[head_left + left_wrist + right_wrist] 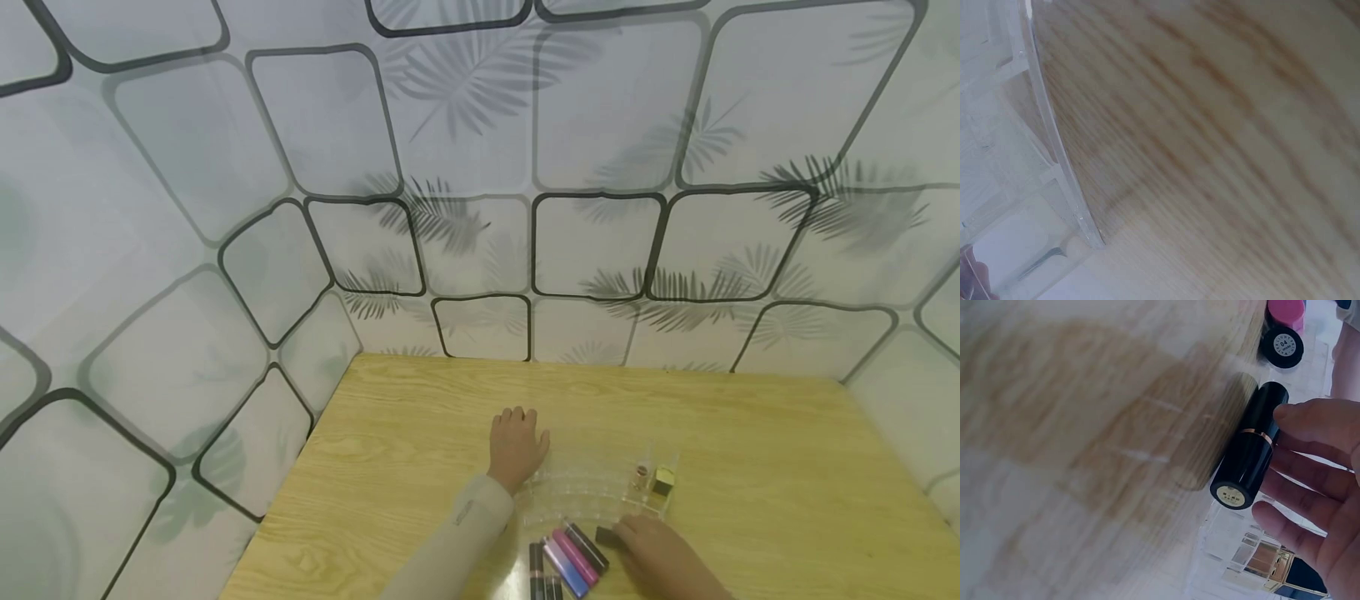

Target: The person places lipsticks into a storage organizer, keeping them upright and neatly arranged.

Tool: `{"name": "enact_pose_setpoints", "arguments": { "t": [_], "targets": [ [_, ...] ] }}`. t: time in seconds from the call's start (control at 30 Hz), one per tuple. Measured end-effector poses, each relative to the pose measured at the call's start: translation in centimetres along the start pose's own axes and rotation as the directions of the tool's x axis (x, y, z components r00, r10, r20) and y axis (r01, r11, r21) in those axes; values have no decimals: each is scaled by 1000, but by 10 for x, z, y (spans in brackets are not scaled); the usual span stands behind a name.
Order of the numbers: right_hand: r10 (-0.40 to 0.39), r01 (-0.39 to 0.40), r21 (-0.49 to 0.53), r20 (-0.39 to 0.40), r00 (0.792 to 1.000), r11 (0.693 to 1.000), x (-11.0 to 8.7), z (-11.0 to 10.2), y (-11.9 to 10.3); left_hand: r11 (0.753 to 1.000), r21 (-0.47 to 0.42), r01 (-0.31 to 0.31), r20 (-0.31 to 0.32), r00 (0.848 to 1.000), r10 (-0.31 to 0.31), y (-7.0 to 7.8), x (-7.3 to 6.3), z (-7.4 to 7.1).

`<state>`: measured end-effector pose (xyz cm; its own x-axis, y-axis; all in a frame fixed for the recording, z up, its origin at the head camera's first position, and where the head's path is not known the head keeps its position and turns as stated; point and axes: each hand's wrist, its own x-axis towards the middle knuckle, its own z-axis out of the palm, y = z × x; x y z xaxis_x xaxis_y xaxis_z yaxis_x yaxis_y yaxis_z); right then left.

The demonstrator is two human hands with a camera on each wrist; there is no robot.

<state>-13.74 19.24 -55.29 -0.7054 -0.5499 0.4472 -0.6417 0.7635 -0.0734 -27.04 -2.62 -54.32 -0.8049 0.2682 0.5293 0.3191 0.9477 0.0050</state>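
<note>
My right hand [656, 554] holds a black lipstick [1244, 453] with a thin gold band, thumb on one side and fingers on the other. In the right wrist view the lipstick lies aslant close over the wooden table, its round gold end label facing the camera. At the left end of a clear acrylic organizer [573, 500] is my left hand [516, 450], fingers extended loosely. The left wrist view shows the edge of the organizer [1054, 134]. A black lipstick [587, 547], a pink tube [576, 557] and a blue-purple tube [565, 567] lie in front of it.
Two more dark tubes [536, 571] lie at the table's near edge. In the organizer's right end stand a gold-and-black squarish item [663, 481] and a small clear-sided item [640, 477]. The wooden table [420, 417] meets patterned curtain walls [480, 250] at the back and sides.
</note>
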Motion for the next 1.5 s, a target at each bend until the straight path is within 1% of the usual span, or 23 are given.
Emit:
{"name": "enact_pose_setpoints", "arguments": {
  "t": [0.1, 0.17, 0.27, 0.33, 0.4, 0.57, 0.8, 0.83, 0.93, 1.03, 1.13, 1.23, 1.3, 1.4, 1.5],
  "targets": [
    [-5, 5, 10, 11, 1000, 1000, -2, 0, 1, 1000, -4, 0, -4, 1000, 0, 0, 0, 0],
    [-4, 3, 14, 40, 999, 1000, -3, 0, 1, 1000, -7, 2, -2, 1000, -2, 0, 0, 1],
    [15, -20, 33, 124, 992, 999, -4, -1, 2, 1000, -10, 7, 6, 1000, -7, 0, -1, 2],
    [30, -38, 45, 178, 984, 998, -4, -2, 2, 1000, -12, 9, 9, 1000, -8, 0, -1, 3],
    [43, -55, 51, 212, 976, 997, -3, -3, 1, 1000, -14, 10, 9, 1000, -10, 0, 0, 4],
    [56, -67, 40, 224, 973, 997, -2, -5, 0, 1000, -12, 6, -9, 1000, -7, 0, 0, 3],
    [101, -123, 58, 292, 951, 991, -4, -8, 0, 1000, -8, -1, -27, 1000, 1, 0, -1, 2],
    [102, -125, 61, 293, 951, 990, -4, -9, 1, 1000, -10, 0, -28, 1000, 0, 0, -1, 1],
    [110, -134, 73, 270, 957, 988, -4, -11, 2, 1000, -15, 3, -22, 1000, -3, 0, 0, 1],
    [123, -142, 76, 218, 968, 987, -4, -13, 3, 1000, -19, 5, -11, 1000, -6, 0, 0, 1],
    [94, -103, 53, 150, 984, 993, 0, -16, 5, 1000, -12, 6, 1, 1000, -6, 0, -1, 1],
    [44, -46, 19, 82, 996, 999, 4, -20, 7, 1000, 0, 4, 1, 1000, -4, 0, -1, -1],
    [18, -19, 10, 50, 999, 1000, 8, -24, 8, 1000, 6, 3, -5, 1000, -3, 0, -1, -1],
    [-13, 14, 19, -25, 1000, 1000, 15, -30, 8, 1000, 12, 1, -24, 1000, -1, 0, -1, -2],
    [-50, 55, 41, -113, 992, 998, 24, -37, 7, 1000, 7, 0, -30, 1000, 0, 0, 0, -3]
  ]
}}
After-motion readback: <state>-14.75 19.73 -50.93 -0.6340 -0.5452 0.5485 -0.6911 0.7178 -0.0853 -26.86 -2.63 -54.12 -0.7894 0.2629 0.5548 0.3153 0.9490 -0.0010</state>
